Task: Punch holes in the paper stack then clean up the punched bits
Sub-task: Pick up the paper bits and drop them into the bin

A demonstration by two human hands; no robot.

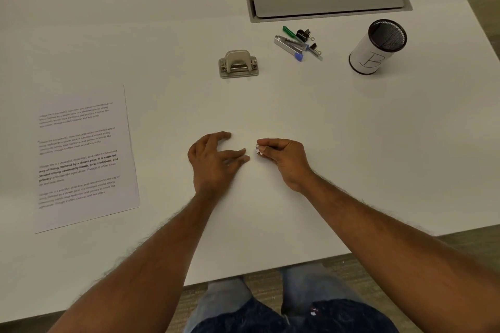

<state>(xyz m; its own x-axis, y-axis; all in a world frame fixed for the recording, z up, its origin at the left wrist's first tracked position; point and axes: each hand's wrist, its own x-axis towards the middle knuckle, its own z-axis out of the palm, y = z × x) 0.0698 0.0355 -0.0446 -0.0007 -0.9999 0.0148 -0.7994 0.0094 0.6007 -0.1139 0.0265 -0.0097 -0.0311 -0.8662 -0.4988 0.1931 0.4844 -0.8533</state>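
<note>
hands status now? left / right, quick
Left hand: open, fingers resting on the table, holding nothing.
Right hand: closed, fingers pinching small white punched bits.

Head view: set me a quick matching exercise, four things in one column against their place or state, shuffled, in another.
Column one:
1 hole punch
2 paper stack
3 mesh pen cup
4 right hand

Column two:
A upright, at the far right of the desk
B pinches small white bits
C lies flat at the left
D stands untouched near the middle

Pairs: 1-D, 2-C, 3-A, 4-B
</note>
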